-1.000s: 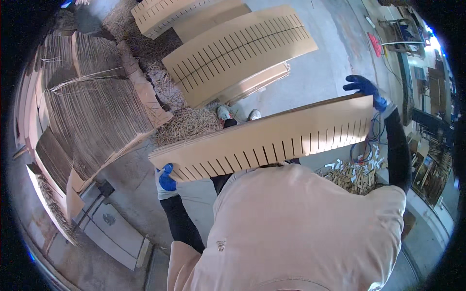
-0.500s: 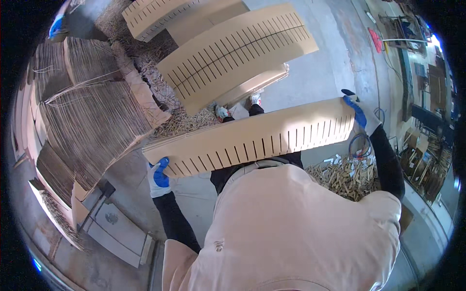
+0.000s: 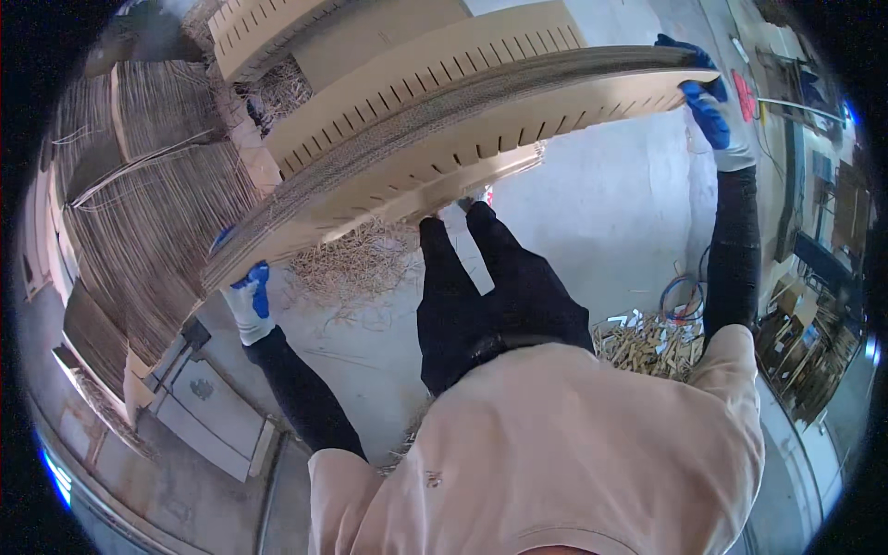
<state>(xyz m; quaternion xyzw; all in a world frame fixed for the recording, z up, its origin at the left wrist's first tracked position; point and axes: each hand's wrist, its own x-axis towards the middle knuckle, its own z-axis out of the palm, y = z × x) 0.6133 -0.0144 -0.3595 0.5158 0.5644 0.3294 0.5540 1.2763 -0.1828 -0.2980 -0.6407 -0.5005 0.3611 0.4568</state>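
Note:
Raised in front of me is a long, thick bundle of slotted cardboard sheets (image 3: 555,106), its layered edges turned upward and its slotted face toward me. My left hand (image 3: 250,298), in a white and blue glove, grips the bundle's left end, with fingers partly hidden behind it. At the right end my gloved right hand (image 3: 710,109) clasps it, fingers over the top and thumb on the near face. Right behind the bundle lies a pile of similar slotted cardboard (image 3: 523,32), partly covered by it; whether the two touch I cannot tell.
A tall stack of cardboard (image 3: 162,208) tied with cord stands at the left. Thin cardboard scraps (image 3: 356,268) litter the floor near my feet, with a heap of offcuts (image 3: 647,347) at the right beside a coiled hose (image 3: 682,294). More slotted cardboard (image 3: 264,32) lies far left.
Both hands have carried the bundle up and away from my body, toward the pile. It has tilted so its layered edges now show, and my legs have come into view.

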